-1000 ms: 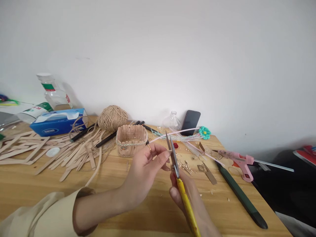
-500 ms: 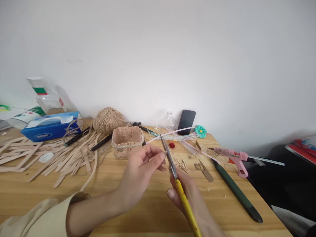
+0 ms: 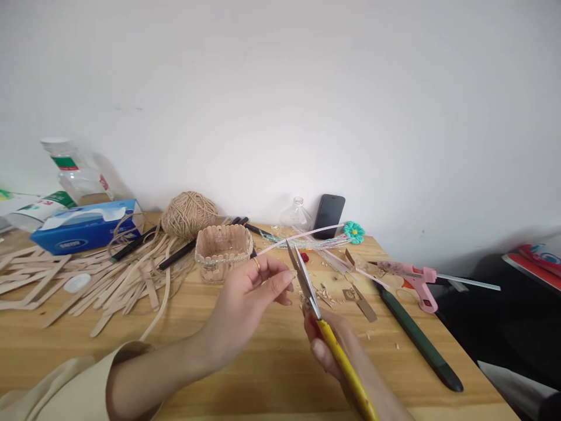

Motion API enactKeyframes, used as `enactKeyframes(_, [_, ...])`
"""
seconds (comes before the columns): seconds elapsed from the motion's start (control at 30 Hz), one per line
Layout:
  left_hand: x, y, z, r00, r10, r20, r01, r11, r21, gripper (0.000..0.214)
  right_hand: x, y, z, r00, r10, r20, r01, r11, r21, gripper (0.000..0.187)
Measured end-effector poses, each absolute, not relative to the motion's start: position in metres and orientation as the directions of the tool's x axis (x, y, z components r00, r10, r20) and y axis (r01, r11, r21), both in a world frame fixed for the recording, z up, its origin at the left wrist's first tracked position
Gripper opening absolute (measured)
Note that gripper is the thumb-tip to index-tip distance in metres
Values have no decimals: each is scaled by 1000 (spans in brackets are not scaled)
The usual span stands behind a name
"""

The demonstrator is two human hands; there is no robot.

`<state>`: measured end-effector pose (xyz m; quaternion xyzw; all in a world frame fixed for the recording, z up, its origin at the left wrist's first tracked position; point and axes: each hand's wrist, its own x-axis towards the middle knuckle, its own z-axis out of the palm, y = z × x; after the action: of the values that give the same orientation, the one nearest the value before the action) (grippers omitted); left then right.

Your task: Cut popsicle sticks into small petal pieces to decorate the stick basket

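In my right hand (image 3: 333, 345) is a pair of yellow-handled scissors (image 3: 346, 365), its blades pointing up and away with a narrow gap between them. Close to the left of the blades, my left hand (image 3: 256, 289) is closed in a pinch, thumb against fingertips. Whatever it pinches is too small or too hidden to make out. Behind my left hand stands a small basket (image 3: 223, 251) made of wooden sticks, with a sparkly trim around it. A small red rose (image 3: 304, 256) lies on the table partly behind the blades.
Wooden sticks (image 3: 52, 278), a twine ball (image 3: 188, 213) and a blue tissue box (image 3: 87, 228) are at the left. At the right lie a pink glue gun (image 3: 416, 280) and a long dark green object (image 3: 418, 339). A phone (image 3: 329, 215) leans on the wall beside a teal flower (image 3: 353, 232).
The scissor blades have opened slightly, and my right hand with the scissors has shifted a little right, away from my left fingertips. The left hand keeps its pinch.
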<state>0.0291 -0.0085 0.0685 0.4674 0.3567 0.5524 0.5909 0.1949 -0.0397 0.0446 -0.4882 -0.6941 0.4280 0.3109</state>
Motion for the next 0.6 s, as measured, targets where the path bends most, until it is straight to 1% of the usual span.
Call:
enactKeyframes(0.13, [27,-7,73,186,980,75,-264,-24,964,8,205,-49,48,-357,931,-70,326,55,-944,55])
enactKeyframes(0.23, [28,-7,73,218,973,75,-250,-19,968,8,210,-51,50,-362,929,-77,311,43,-949,56])
enactKeyframes(0.4, [28,-7,69,244,966,87,-258,-22,966,8,213,-47,62,-413,898,-151,462,63,-884,56])
enactKeyframes(0.6, [25,-8,69,262,962,71,-202,-17,979,9,217,-46,65,-440,888,-132,509,125,-852,57])
